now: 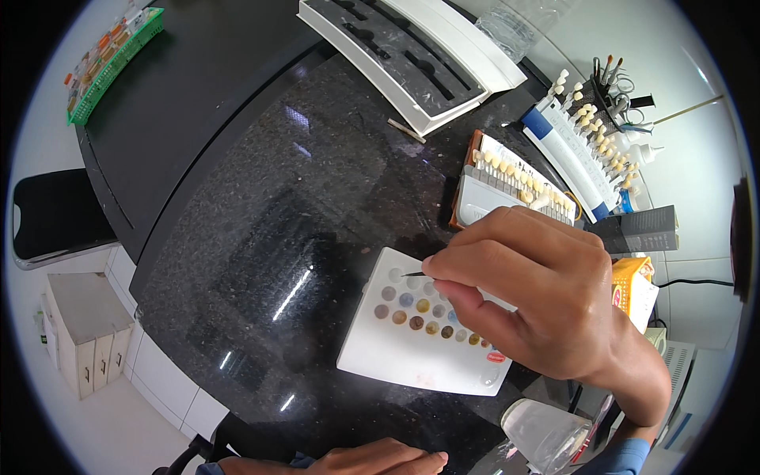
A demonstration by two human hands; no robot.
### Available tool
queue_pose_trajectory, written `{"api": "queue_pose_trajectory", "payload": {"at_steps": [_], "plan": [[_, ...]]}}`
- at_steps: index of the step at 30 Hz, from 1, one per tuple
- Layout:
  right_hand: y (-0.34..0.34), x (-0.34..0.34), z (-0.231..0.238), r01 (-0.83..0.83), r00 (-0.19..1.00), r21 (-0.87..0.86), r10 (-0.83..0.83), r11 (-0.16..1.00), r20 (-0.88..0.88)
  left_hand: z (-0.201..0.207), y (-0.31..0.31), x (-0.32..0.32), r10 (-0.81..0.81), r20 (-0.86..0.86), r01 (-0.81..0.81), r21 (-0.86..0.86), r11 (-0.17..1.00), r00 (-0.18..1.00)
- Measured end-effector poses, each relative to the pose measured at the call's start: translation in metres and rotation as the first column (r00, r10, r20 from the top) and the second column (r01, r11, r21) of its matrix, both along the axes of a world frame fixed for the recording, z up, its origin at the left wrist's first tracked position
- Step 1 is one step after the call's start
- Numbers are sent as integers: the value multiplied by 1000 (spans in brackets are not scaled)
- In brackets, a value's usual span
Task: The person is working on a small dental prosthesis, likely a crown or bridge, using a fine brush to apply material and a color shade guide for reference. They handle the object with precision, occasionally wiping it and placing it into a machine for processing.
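Note:
My right hand [538,293] is closed in a pinch on a fine brush [413,274]; only its thin dark tip shows past my fingertips. The tip is over the upper left wells of a white palette [412,356]. Rows of round wells there hold grey, blue, yellow and brown pastes, and my hand covers the right end of the rows. Low at the bottom edge, my left hand [388,459] rests with its fingers stretched out, holding nothing that I can see.
A clear cup [546,431] of cloudy liquid stands right of the palette. Behind lie a tooth shade guide [495,198], a rack of tooth samples [566,158], a tool cup [609,99] and a white foam-lined case [396,59]. A green basket [119,67] sits far left.

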State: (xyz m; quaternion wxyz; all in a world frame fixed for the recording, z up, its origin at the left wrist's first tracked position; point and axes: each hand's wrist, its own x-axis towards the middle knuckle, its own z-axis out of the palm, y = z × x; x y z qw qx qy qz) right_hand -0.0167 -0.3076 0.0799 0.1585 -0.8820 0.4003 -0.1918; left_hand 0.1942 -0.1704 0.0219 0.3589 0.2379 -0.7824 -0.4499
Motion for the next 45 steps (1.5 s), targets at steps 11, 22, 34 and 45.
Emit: {"api": "queue_pose_trajectory", "payload": {"at_steps": [11, 22, 34, 45], "plan": [[-2, 5, -5, -30, 999, -1, 30, 1000, -10, 5, -1, 3, -6, 47, 6, -7, 1000, 999], [9, -7, 18, 41, 999, -125, -37, 991, 31, -2, 10, 0, 68, 23, -69, 46, 997, 997], [85, -81, 30, 128, 984, 253, -91, 959, -153, 8, 4, -10, 107, 71, -117, 149, 982, 992], [86, -81, 19, 50, 992, 222, -23, 974, -123, 5, 9, -11, 149, 114, -162, 110, 981, 982]]}}
